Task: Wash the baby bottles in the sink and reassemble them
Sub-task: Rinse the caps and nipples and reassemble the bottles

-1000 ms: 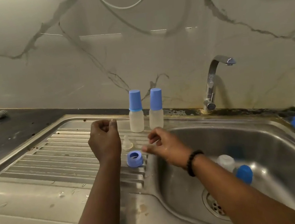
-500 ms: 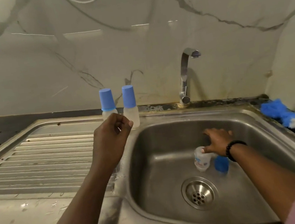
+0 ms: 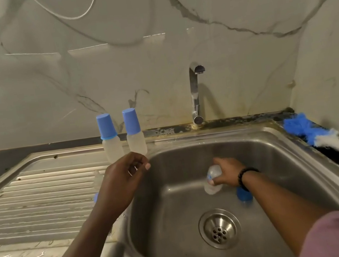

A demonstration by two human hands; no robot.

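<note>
My right hand [image 3: 228,171] reaches into the steel sink [image 3: 190,158] and grips a clear, capless baby bottle [image 3: 211,184], tilted just above the basin floor. A blue cap [image 3: 244,196] lies in the basin under my right wrist. My left hand [image 3: 123,178] hovers over the sink's left rim with loosely curled fingers and nothing visible in it. Behind it on the drainboard [image 3: 44,202] a clear teat [image 3: 96,177] and a blue ring [image 3: 95,198] peek out. Two capped bottles, one [image 3: 112,147] left of the other [image 3: 136,142], stand upright at the back.
The tap [image 3: 195,94] stands at the back of the sink, its spout dry. The drain strainer [image 3: 219,229] sits in the basin's front. A blue and white bottle brush [image 3: 320,136] lies on the dark counter to the right. A marble wall closes off the back and right.
My right hand moved from the drainboard into the basin, took hold of the clear bottle and lifted it slightly. The view swung right. My left hand stayed raised near the sink rim.
</note>
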